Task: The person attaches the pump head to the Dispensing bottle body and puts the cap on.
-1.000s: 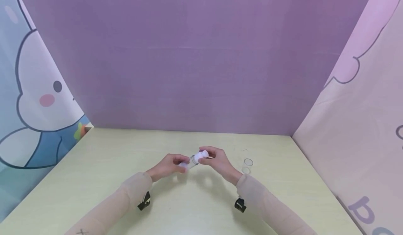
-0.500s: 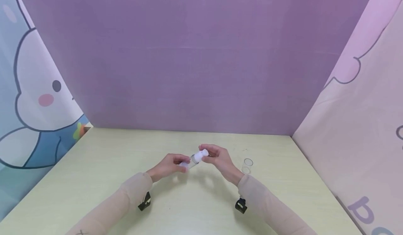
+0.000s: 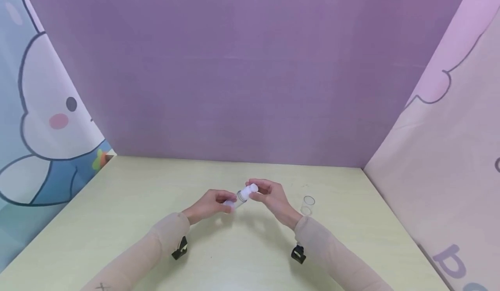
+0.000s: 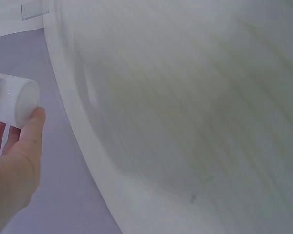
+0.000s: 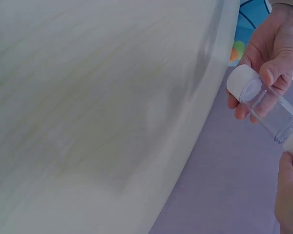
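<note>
A cartoon panel [image 3: 54, 83] and purple backdrop [image 3: 250, 74] border the pale table [image 3: 234, 260].

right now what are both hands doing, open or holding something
Left hand: holding the clear bottle by its white base.
Right hand: holding the bottle's white top.

- On the right wall [image 3: 445, 165], a purple letter [image 3: 449, 261] is printed; it can be read as a tilted lowercase "b".
- Below it, a pale blue shape [image 3: 474, 286], possibly another letter, is cut off by the frame edge.
- On the left sleeve [image 3: 134, 254], a dark X-like mark [image 3: 102, 286] is seen.
</note>
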A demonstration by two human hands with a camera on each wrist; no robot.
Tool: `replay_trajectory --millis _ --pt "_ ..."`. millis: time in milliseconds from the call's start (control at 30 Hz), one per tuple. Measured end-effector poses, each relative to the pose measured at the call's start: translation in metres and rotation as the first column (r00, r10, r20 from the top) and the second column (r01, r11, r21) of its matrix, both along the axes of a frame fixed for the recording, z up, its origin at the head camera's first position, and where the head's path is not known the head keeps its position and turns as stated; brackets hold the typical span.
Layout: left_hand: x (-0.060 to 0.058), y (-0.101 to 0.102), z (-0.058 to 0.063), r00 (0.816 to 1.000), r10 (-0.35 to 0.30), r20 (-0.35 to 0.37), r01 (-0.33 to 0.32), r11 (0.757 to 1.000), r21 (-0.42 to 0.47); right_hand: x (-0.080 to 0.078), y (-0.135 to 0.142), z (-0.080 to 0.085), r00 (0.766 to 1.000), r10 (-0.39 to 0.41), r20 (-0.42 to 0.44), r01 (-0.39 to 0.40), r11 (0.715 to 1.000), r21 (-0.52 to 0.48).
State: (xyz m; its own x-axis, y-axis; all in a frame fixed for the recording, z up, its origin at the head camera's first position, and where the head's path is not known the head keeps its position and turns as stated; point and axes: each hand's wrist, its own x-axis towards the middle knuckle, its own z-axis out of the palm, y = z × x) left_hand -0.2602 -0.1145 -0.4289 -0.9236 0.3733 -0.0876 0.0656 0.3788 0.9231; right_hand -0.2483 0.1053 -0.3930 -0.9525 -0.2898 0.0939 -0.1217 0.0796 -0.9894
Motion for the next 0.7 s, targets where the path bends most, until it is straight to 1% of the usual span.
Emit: replay_trajectory --millis 133,400,700 --pt "0.0012 -0.0006 0.0015 1.0 0.017 0.019 -0.017 1.0 -0.003 -0.0005 -0.0018 0.0009 1.0 -0.008 0.001 0.008 1.0 0.012" --pt "0.002 0.0013 0.0025 0.999 0.021 0.035 -0.021 1.0 0.009 0.0013 -0.0027 0.0036 0.999 -0.037 0.0 0.037 0.999 0.022" --pt "0.003 0.0018 0.0018 0.999 0.019 0.039 -0.02 1.0 0.024 0.0029 -0.0023 0.0021 0.998 -0.053 -0.019 0.054 0.998 0.032"
